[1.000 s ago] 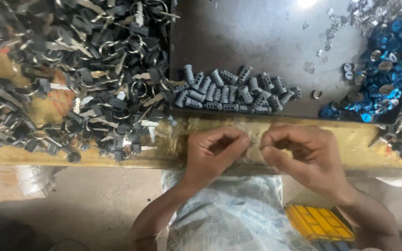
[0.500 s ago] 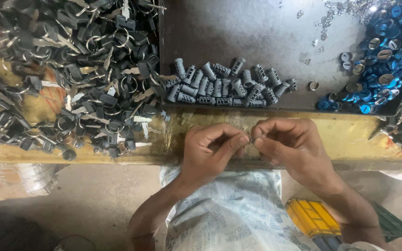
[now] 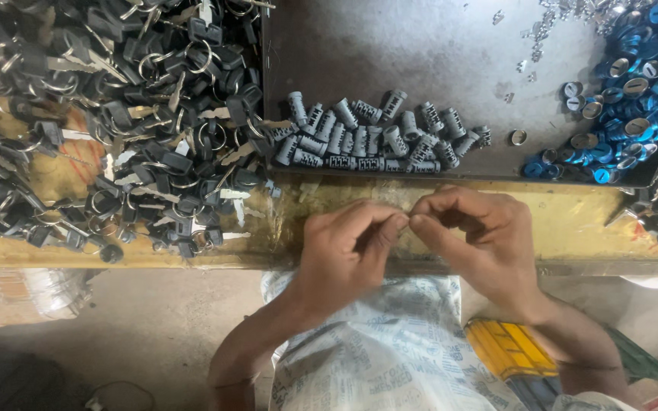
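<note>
Head view: fingertips of the left hand [image 3: 348,247] and the right hand [image 3: 477,240] are meeting at the centre of the frame over the yellow bench [image 3: 573,221], pinching something too small to make out. Both hands are closing together on that piece; what it is cannot be told. Just above them, grey lock cylinders [image 3: 378,141] are lying in a row on a dark tray [image 3: 436,53]. Keys on rings [image 3: 116,122] are piling at upper left, blue caps [image 3: 618,99] at upper right. Judging by the pinch, a fine fitting step is under way, calling for steady, precise fingers.
</note>
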